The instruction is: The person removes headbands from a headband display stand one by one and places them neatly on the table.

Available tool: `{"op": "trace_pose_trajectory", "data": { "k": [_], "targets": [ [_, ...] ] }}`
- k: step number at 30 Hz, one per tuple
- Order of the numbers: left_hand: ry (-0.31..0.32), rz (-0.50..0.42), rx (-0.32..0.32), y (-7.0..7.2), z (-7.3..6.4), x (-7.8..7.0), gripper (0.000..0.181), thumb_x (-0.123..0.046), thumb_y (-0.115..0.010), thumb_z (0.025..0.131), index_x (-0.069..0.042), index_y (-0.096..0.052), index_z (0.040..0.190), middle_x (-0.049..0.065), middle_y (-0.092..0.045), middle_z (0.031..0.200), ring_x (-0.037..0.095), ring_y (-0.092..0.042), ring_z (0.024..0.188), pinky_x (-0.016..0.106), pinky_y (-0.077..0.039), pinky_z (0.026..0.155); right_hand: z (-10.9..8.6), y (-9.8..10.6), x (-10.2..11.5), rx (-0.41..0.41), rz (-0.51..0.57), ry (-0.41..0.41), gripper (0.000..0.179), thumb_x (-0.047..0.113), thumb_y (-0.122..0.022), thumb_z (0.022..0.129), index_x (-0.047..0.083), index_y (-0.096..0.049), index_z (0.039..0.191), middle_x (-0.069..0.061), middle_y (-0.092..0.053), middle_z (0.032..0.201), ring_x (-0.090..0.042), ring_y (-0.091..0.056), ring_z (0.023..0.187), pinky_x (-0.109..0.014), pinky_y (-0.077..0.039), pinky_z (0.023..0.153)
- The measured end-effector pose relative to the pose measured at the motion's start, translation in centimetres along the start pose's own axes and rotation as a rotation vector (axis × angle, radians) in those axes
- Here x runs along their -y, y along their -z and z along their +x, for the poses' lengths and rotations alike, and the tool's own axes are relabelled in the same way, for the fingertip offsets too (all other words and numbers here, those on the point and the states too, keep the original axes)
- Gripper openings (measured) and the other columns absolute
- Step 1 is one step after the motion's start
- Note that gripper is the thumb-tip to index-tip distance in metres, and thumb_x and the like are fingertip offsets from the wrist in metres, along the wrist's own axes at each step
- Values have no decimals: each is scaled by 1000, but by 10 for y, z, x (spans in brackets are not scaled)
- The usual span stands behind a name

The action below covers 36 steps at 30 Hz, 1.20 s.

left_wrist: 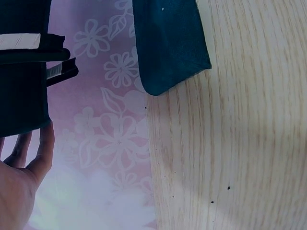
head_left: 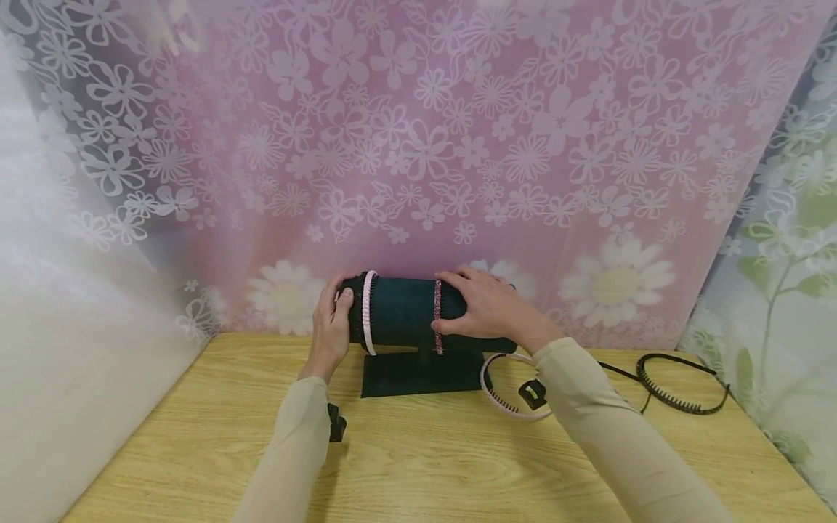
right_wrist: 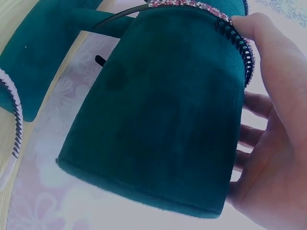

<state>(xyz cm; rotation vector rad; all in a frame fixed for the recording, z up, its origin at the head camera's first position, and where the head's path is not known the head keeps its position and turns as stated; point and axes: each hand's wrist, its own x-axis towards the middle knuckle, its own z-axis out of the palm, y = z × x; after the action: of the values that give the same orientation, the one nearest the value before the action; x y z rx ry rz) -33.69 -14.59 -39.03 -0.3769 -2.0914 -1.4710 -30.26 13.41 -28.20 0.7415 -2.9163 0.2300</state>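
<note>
A dark green velvet headband stand (head_left: 402, 312), a horizontal roll on a flat base, stands at the back of the table. My left hand (head_left: 331, 328) grips the roll's left end, thumb in front and fingers behind. Near that end, a white-pink braided headband (head_left: 368, 312) sits round the roll, beside a black headband (head_left: 355, 309). Over the right half, my right hand (head_left: 490, 305) holds a pink glittery headband (head_left: 437, 301) with thumb and forefinger. In the right wrist view, the thumb presses the glittery headband (right_wrist: 211, 9) and the other fingers lie behind the roll.
A pale pink toothed headband (head_left: 485, 381) lies by the base, partly behind my right sleeve. Farther right on the wooden table (head_left: 431, 457) is a black toothed headband (head_left: 680, 404). A flowered curtain (head_left: 418, 145) hangs behind the stand.
</note>
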Motion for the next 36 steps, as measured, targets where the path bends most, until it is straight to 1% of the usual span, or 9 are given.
{"op": "trace_pose_trajectory", "data": {
  "k": [4,10,19,28,31,36],
  "targets": [
    [1,2,-2,-1,0,1,43,-36,-38,110,-18,-50,147,5,-50,151,24,-46,139,54,-33,121,-2,0,-4,-4,-1,1,92,68,-68,85,25,-37,160,-16,-41,160,-41,-44,143,-69,-37,110],
    [3,8,-1,-1,0,0,43,-37,-37,110,-20,-50,147,2,-51,149,23,-48,136,53,-34,120,-5,0,-8,-8,-5,0,92,68,-68,84,25,-38,159,-16,-41,160,-41,-45,143,-68,-38,111],
    [5,6,-1,-1,0,1,43,-38,-37,110,-20,-51,147,1,-51,148,22,-48,136,52,-35,120,-8,2,-9,-6,-9,-3,91,67,-68,85,25,-38,159,-16,-42,159,-41,-46,142,-68,-38,111],
    [-6,13,-5,-1,1,1,44,-38,-37,110,-20,-50,148,4,-49,152,24,-46,138,53,-34,120,-13,3,-15,-7,-24,-14,92,66,-69,85,24,-37,160,-17,-43,158,-42,-46,141,-70,-37,110],
    [-7,7,-4,-1,0,1,44,-38,-37,110,-19,-50,147,3,-50,151,23,-47,138,53,-34,120,-14,4,-17,-9,-20,-11,92,66,-69,85,24,-37,160,-18,-43,158,-42,-47,140,-70,-37,110],
    [-1,10,-3,-1,-1,1,44,-38,-36,110,-19,-50,147,3,-50,151,23,-46,138,53,-33,121,-19,5,-21,-18,-27,-2,93,65,-70,84,23,-37,160,-18,-45,156,-42,-49,138,-67,-40,109]
  ]
}}
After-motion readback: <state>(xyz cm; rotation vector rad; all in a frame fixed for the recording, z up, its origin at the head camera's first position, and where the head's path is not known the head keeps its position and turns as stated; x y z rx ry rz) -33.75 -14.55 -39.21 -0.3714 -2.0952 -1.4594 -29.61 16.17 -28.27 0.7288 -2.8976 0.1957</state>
